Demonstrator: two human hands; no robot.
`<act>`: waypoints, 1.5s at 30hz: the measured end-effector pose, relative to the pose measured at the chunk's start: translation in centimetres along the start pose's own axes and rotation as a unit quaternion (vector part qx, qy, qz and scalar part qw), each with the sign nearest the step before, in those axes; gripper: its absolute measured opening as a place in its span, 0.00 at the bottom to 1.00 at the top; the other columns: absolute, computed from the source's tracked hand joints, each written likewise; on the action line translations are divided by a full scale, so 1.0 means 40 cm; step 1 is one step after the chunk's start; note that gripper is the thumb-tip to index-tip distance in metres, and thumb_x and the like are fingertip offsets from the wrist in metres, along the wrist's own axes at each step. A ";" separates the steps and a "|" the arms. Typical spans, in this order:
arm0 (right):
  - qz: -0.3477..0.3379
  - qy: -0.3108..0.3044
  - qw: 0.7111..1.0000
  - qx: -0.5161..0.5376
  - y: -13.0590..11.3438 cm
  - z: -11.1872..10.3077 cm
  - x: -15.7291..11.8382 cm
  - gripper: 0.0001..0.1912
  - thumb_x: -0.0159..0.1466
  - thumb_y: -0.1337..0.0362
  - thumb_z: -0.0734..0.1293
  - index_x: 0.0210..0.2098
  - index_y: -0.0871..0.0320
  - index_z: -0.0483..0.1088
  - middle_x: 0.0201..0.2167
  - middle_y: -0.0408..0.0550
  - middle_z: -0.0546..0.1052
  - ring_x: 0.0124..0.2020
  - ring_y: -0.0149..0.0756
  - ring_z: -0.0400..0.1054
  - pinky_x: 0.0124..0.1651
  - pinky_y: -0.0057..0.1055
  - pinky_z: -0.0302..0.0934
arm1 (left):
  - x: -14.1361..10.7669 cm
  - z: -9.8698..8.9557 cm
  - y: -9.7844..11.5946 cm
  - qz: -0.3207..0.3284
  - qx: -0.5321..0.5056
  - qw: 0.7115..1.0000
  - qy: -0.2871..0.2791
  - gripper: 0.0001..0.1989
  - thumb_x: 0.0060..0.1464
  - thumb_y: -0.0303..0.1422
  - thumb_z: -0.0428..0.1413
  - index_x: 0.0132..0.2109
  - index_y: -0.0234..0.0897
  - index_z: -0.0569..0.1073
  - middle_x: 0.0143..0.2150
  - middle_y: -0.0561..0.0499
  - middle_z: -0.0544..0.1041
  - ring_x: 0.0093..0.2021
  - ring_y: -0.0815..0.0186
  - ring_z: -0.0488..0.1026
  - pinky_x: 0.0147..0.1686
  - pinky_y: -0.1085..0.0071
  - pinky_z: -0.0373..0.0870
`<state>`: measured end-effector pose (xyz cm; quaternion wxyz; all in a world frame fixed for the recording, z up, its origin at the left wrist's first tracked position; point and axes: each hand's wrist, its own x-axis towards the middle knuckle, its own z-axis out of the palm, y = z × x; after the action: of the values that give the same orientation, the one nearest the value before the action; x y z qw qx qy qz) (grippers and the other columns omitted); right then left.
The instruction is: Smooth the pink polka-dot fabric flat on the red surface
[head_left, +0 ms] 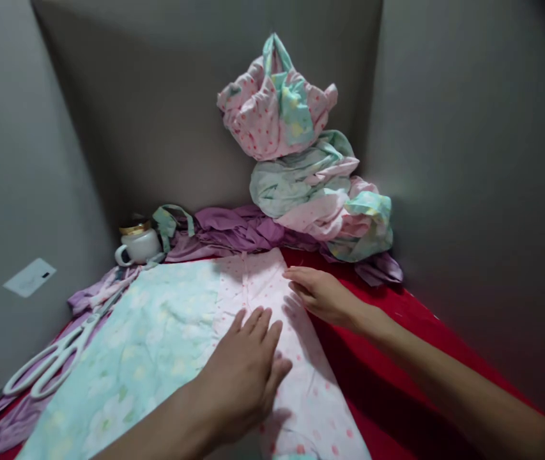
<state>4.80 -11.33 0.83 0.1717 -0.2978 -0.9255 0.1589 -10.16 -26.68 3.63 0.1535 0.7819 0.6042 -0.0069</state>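
A cloth [157,338], half pale mint with faint flowers and half pink with red dots, lies spread flat on a red surface [368,377]. My left hand [246,370] rests palm down on the pink half, fingers apart. My right hand [317,294] lies flat at the cloth's right edge near its far corner, fingers together and pointing left. Neither hand holds anything.
White scissors [46,364] lie at the left on purple fabric [234,233]. A white cup with a gold lid [137,244] stands at the back left. A tall pile of crumpled pink and mint cloths [301,160] leans in the back corner. Grey walls close in on three sides.
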 end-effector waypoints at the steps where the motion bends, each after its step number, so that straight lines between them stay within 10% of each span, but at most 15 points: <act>1: -0.002 -0.023 1.000 -0.007 0.007 0.035 0.051 0.16 0.64 0.69 0.57 0.46 0.61 0.72 0.48 0.54 0.73 0.50 0.39 0.66 0.53 0.31 0.58 | 0.021 0.008 0.001 -0.002 -0.013 1.000 0.019 0.28 0.62 0.41 0.37 0.64 0.29 0.55 0.67 0.37 0.50 0.67 0.54 0.44 0.65 0.52 0.41; 6: -0.044 -0.077 0.996 -0.013 -0.021 0.207 0.196 0.21 0.64 0.69 0.55 0.53 0.63 0.68 0.55 0.56 0.69 0.57 0.41 0.61 0.57 0.34 0.53 | 0.063 0.108 -0.019 -0.020 -0.099 0.995 0.027 0.30 0.61 0.41 0.41 0.64 0.23 0.54 0.66 0.30 0.49 0.67 0.49 0.43 0.65 0.55 0.40; 11: -0.030 -0.107 0.993 -0.034 -0.034 0.269 0.209 0.28 0.68 0.59 0.50 0.64 0.66 0.54 0.65 0.58 0.52 0.66 0.47 0.44 0.64 0.48 0.38 | 0.047 0.133 -0.024 -0.026 -0.141 0.990 -0.005 0.32 0.61 0.42 0.44 0.65 0.23 0.52 0.66 0.29 0.43 0.67 0.50 0.36 0.65 0.53 0.33; 23: 0.065 -0.105 0.991 -0.060 -0.048 0.254 0.210 0.41 0.65 0.46 0.52 0.66 0.71 0.45 0.67 0.62 0.43 0.67 0.50 0.34 0.65 0.49 0.31 | 0.058 0.120 -0.041 -0.031 -0.136 0.990 -0.032 0.32 0.61 0.43 0.43 0.65 0.28 0.50 0.67 0.34 0.41 0.67 0.51 0.34 0.64 0.48 0.33; 35: 0.074 -0.086 0.993 -0.025 0.160 0.171 0.283 0.26 0.68 0.54 0.54 0.61 0.59 0.59 0.63 0.53 0.58 0.64 0.43 0.49 0.63 0.38 0.42 | 0.056 0.134 -0.038 -0.028 -0.058 0.998 -0.021 0.30 0.62 0.45 0.34 0.66 0.34 0.47 0.67 0.41 0.37 0.67 0.54 0.32 0.64 0.47 0.36; 45: 0.216 0.059 0.975 -0.010 0.112 0.070 0.071 0.17 0.64 0.67 0.55 0.46 0.65 0.71 0.46 0.56 0.74 0.46 0.39 0.68 0.47 0.29 0.57 | 0.048 0.131 -0.039 -0.039 -0.085 0.992 0.090 0.26 0.60 0.36 0.39 0.62 0.29 0.60 0.66 0.39 0.53 0.66 0.55 0.49 0.63 0.51 0.51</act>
<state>3.70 -6.69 -2.82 0.1849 -0.5010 -0.8292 0.1653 -10.20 -25.82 -2.09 0.1638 0.7396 0.6437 0.1090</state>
